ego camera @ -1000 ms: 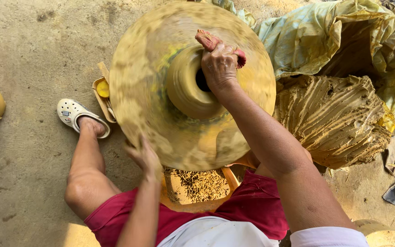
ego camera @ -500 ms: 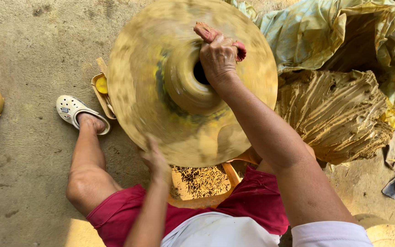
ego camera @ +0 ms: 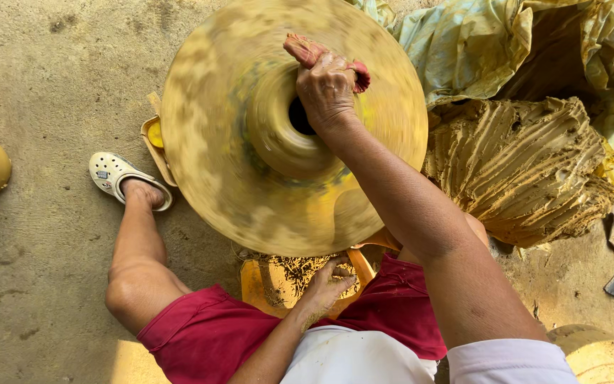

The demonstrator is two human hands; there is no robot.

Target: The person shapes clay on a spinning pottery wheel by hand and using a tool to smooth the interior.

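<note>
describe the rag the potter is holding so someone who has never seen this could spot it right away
Find the big blurred yellow wheel in the middle, with a clay pot at its centre. At the pot's mouth the right hand grips the rag, a wet, twisted roll. It is the only pinkish-red thing among all the yellow-brown clay.

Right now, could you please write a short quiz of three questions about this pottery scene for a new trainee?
1. True or false: the right hand presses a reddish cloth on the rim of the spinning yellow-brown clay pot.
2. Which is nearest the left hand? A) white perforated clog B) yellow stand beneath the round wheel C) grey rag
3. Fill in: the big ridged lump of brown clay lies partly under a crumpled ____ sheet.

Key: 1 true; 2 B; 3 plastic
</note>
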